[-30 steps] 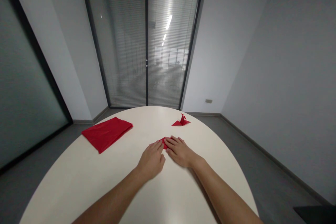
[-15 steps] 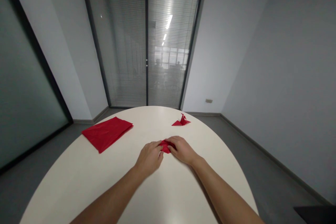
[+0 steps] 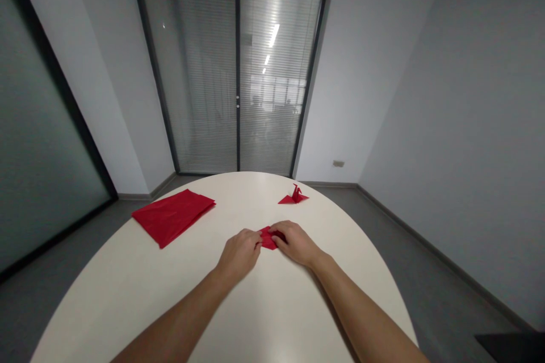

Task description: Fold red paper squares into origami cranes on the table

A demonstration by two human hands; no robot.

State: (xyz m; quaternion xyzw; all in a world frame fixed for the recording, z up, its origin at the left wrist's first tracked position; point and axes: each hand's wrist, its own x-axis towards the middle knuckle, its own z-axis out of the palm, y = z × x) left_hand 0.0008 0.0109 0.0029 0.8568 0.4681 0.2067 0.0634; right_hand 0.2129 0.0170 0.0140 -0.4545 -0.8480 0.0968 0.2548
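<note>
A small folded piece of red paper lies on the white table between my hands. My left hand has its fingers closed on the paper's left edge. From the right, my right hand grips the paper with curled fingers and thumb, covering its right part. Beyond my right hand stands a red origami crane with its wings spread. The fine folds under my fingertips are hidden.
A stack of larger red paper sheets lies at the table's left edge. The round white table has its far rim near a glazed door with blinds. A dark object shows at the lower right.
My left hand has shifted slightly to the left, and a bit more of the red paper shows between the hands. My right hand has hardly moved.
</note>
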